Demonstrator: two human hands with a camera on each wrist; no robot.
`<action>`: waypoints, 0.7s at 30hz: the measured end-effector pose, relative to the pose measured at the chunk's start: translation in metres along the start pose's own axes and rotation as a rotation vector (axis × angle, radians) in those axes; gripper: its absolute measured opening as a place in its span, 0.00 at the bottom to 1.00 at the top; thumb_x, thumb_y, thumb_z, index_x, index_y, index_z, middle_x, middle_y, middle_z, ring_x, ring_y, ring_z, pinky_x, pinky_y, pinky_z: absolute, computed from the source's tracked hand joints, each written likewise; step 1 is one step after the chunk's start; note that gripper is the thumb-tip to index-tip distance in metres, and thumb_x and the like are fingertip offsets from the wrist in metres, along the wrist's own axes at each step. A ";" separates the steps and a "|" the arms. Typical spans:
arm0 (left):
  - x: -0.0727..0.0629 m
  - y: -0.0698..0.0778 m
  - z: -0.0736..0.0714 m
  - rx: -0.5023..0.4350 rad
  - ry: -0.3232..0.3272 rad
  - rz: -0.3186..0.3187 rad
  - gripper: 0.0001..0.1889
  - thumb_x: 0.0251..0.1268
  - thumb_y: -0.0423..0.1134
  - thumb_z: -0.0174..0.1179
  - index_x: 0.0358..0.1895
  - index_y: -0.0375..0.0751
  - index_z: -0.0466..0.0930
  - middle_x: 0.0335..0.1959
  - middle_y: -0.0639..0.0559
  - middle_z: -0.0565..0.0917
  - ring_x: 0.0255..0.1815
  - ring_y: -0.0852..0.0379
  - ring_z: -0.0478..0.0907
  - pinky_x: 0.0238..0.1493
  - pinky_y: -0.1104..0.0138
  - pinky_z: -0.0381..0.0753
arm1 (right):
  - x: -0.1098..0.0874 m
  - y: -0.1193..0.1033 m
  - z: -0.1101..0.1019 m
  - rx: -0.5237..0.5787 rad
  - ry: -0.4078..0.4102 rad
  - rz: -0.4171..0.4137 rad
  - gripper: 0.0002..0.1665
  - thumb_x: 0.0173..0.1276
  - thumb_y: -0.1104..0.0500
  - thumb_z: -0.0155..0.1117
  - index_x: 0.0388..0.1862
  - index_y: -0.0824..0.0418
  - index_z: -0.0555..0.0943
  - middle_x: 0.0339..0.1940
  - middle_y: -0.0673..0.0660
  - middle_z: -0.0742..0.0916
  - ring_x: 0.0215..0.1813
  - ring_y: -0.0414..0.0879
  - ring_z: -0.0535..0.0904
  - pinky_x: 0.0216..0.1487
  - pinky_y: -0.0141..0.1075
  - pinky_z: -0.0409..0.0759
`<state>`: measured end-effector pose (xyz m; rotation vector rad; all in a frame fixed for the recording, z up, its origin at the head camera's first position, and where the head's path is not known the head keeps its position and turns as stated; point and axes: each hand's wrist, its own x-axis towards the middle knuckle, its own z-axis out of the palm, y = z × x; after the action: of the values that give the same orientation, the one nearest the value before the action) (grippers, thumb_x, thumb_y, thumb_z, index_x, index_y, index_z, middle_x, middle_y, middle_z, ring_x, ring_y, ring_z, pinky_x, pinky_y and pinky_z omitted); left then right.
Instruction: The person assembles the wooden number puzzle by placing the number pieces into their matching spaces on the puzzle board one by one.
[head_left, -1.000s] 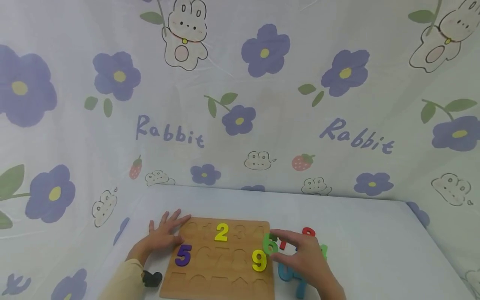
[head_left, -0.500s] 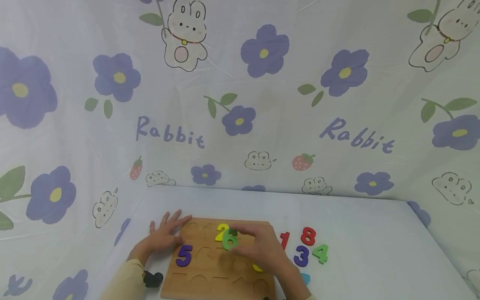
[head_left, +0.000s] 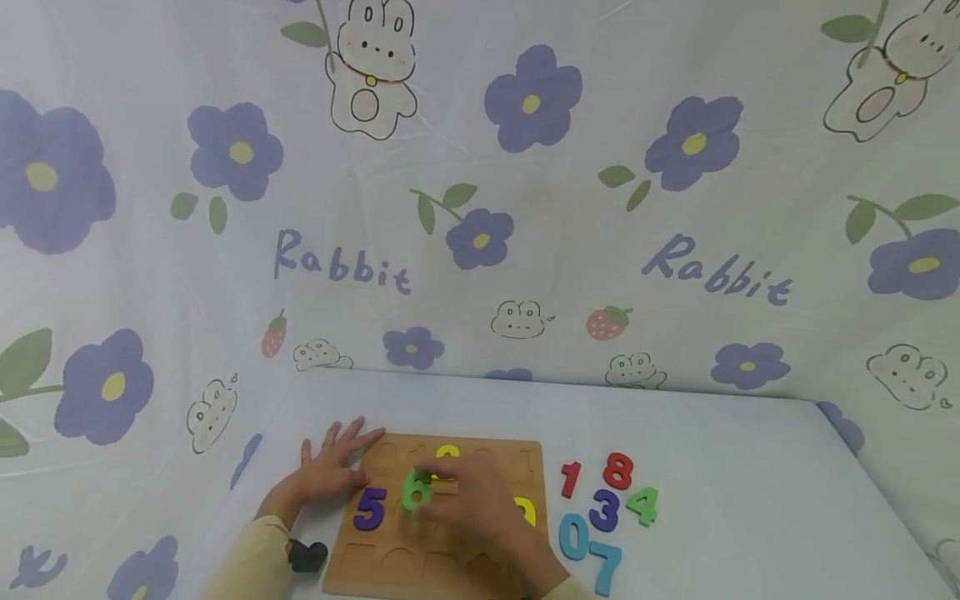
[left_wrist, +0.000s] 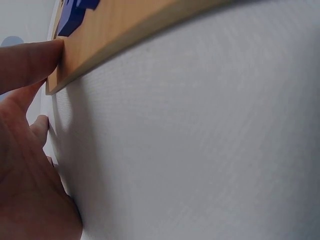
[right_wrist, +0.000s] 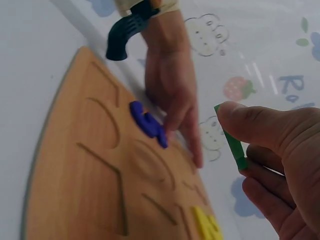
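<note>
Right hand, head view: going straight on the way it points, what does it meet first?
Probably the left hand, on its thumb side; the purple 5 sits close to that line. The pinched green 6 looks raised off the board, so contact is uncertain.

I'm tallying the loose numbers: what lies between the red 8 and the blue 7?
The purple 3 lies between the red 8 and the blue 7 in the head view.

On the table (head_left: pixel 750 500), the board (head_left: pixel 397 537) lay left of the loose 1 (head_left: pixel 571 479), 8 (head_left: pixel 618 472), 3 (head_left: pixel 604 510), 4 (head_left: pixel 642 506), 0 (head_left: pixel 564 537) and 7 (head_left: pixel 606 570); the 5 (head_left: pixel 367 505) sat at the board's left side, left of the 6 (head_left: pixel 407 493).
</note>
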<state>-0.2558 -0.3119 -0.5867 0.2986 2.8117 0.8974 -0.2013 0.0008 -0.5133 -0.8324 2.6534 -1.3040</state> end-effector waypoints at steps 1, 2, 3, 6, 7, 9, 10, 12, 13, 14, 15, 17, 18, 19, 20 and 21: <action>0.000 0.000 0.000 -0.001 0.003 0.004 0.40 0.66 0.49 0.66 0.84 0.66 0.69 0.92 0.36 0.51 0.90 0.20 0.30 0.75 0.18 0.15 | 0.001 0.002 0.004 0.004 -0.001 0.002 0.26 0.64 0.46 0.85 0.62 0.41 0.91 0.54 0.37 0.94 0.62 0.44 0.89 0.65 0.44 0.87; -0.001 0.001 -0.001 -0.012 0.001 0.011 0.40 0.66 0.49 0.67 0.84 0.66 0.70 0.92 0.36 0.51 0.89 0.19 0.30 0.74 0.18 0.14 | 0.001 0.003 0.008 0.012 -0.002 0.004 0.27 0.64 0.47 0.86 0.62 0.41 0.91 0.56 0.37 0.94 0.63 0.44 0.89 0.66 0.45 0.88; -0.001 0.001 -0.002 -0.020 0.001 0.013 0.40 0.65 0.50 0.67 0.84 0.66 0.70 0.92 0.36 0.51 0.89 0.19 0.30 0.74 0.18 0.14 | 0.001 0.004 0.012 0.015 -0.006 0.016 0.27 0.64 0.48 0.86 0.63 0.41 0.91 0.57 0.37 0.93 0.64 0.44 0.89 0.67 0.46 0.88; 0.000 -0.001 -0.001 -0.016 0.001 0.011 0.40 0.65 0.51 0.67 0.83 0.68 0.70 0.92 0.37 0.51 0.90 0.20 0.29 0.74 0.18 0.14 | 0.001 0.009 0.022 0.028 -0.034 0.068 0.29 0.64 0.48 0.86 0.65 0.40 0.90 0.61 0.36 0.91 0.65 0.43 0.86 0.68 0.47 0.86; 0.001 -0.002 -0.001 -0.026 -0.004 0.009 0.40 0.64 0.51 0.68 0.83 0.68 0.70 0.92 0.37 0.51 0.89 0.20 0.29 0.74 0.18 0.13 | 0.000 0.011 0.024 0.032 -0.044 0.082 0.29 0.64 0.48 0.86 0.65 0.40 0.90 0.61 0.35 0.91 0.64 0.43 0.86 0.68 0.48 0.86; 0.002 -0.004 0.000 -0.022 -0.003 0.007 0.40 0.64 0.51 0.68 0.83 0.68 0.71 0.92 0.38 0.51 0.90 0.20 0.29 0.74 0.18 0.13 | 0.000 0.013 0.029 0.038 -0.064 0.122 0.29 0.64 0.48 0.85 0.65 0.38 0.89 0.59 0.34 0.90 0.63 0.42 0.84 0.67 0.48 0.85; 0.002 -0.005 0.001 -0.014 0.000 0.004 0.40 0.64 0.51 0.68 0.83 0.69 0.71 0.92 0.38 0.51 0.90 0.21 0.29 0.74 0.18 0.13 | 0.000 0.015 0.031 0.035 -0.071 0.134 0.29 0.64 0.47 0.85 0.65 0.37 0.89 0.58 0.34 0.90 0.61 0.41 0.83 0.67 0.48 0.85; 0.004 -0.006 0.002 -0.009 0.000 -0.003 0.41 0.64 0.50 0.68 0.83 0.68 0.70 0.92 0.38 0.51 0.90 0.21 0.29 0.74 0.18 0.14 | 0.001 0.017 0.035 0.026 -0.084 0.150 0.30 0.64 0.46 0.85 0.65 0.36 0.89 0.56 0.34 0.90 0.60 0.39 0.83 0.66 0.48 0.85; 0.004 -0.006 0.002 -0.003 -0.002 -0.004 0.41 0.65 0.49 0.68 0.83 0.67 0.70 0.92 0.37 0.50 0.90 0.20 0.30 0.74 0.18 0.15 | 0.001 0.018 0.037 0.017 -0.086 0.145 0.30 0.64 0.46 0.85 0.66 0.37 0.89 0.56 0.35 0.90 0.59 0.38 0.83 0.66 0.47 0.85; 0.005 -0.007 0.003 0.007 -0.001 -0.011 0.41 0.65 0.48 0.67 0.84 0.67 0.70 0.92 0.38 0.50 0.90 0.21 0.30 0.75 0.19 0.15 | 0.001 0.019 0.040 0.011 -0.087 0.141 0.30 0.65 0.46 0.85 0.66 0.39 0.89 0.58 0.35 0.90 0.59 0.36 0.83 0.67 0.47 0.85; 0.005 -0.007 0.003 0.009 -0.003 -0.015 0.41 0.65 0.48 0.67 0.84 0.67 0.69 0.92 0.38 0.50 0.90 0.21 0.30 0.75 0.18 0.15 | 0.001 0.020 0.043 -0.001 -0.086 0.133 0.30 0.65 0.46 0.85 0.66 0.39 0.89 0.59 0.36 0.91 0.59 0.35 0.83 0.66 0.45 0.86; 0.004 -0.005 0.002 0.015 -0.006 -0.023 0.41 0.66 0.47 0.67 0.84 0.67 0.69 0.92 0.38 0.50 0.90 0.21 0.30 0.75 0.19 0.16 | 0.002 0.022 0.048 -0.015 -0.085 0.117 0.30 0.65 0.46 0.84 0.66 0.42 0.89 0.61 0.37 0.91 0.59 0.33 0.84 0.67 0.43 0.86; 0.003 -0.003 0.002 0.018 -0.004 -0.023 0.41 0.66 0.47 0.67 0.84 0.67 0.69 0.92 0.38 0.50 0.90 0.21 0.30 0.76 0.18 0.16 | 0.002 0.023 0.050 -0.017 -0.086 0.109 0.30 0.65 0.47 0.84 0.66 0.43 0.89 0.61 0.38 0.91 0.59 0.33 0.84 0.66 0.42 0.87; 0.002 -0.001 0.001 0.015 -0.001 -0.017 0.41 0.65 0.48 0.67 0.84 0.66 0.70 0.92 0.37 0.50 0.90 0.21 0.30 0.75 0.18 0.16 | 0.003 0.023 0.052 -0.023 -0.087 0.105 0.30 0.65 0.48 0.84 0.66 0.44 0.89 0.62 0.39 0.91 0.60 0.32 0.84 0.66 0.40 0.87; 0.001 -0.001 0.001 0.007 0.004 -0.014 0.40 0.65 0.48 0.67 0.83 0.66 0.70 0.92 0.37 0.51 0.90 0.21 0.31 0.75 0.18 0.16 | 0.003 0.023 0.053 -0.029 -0.090 0.104 0.30 0.65 0.48 0.84 0.66 0.45 0.89 0.62 0.39 0.91 0.59 0.32 0.85 0.66 0.40 0.87; 0.000 0.002 -0.001 0.000 0.002 -0.009 0.40 0.65 0.48 0.67 0.83 0.66 0.70 0.92 0.36 0.51 0.90 0.20 0.30 0.75 0.18 0.15 | 0.004 0.022 0.054 -0.038 -0.095 0.105 0.30 0.65 0.49 0.84 0.66 0.45 0.89 0.61 0.39 0.91 0.58 0.31 0.85 0.65 0.39 0.87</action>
<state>-0.2555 -0.3111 -0.5847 0.2847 2.8125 0.8966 -0.1986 -0.0288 -0.5634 -0.7291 2.6169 -1.1640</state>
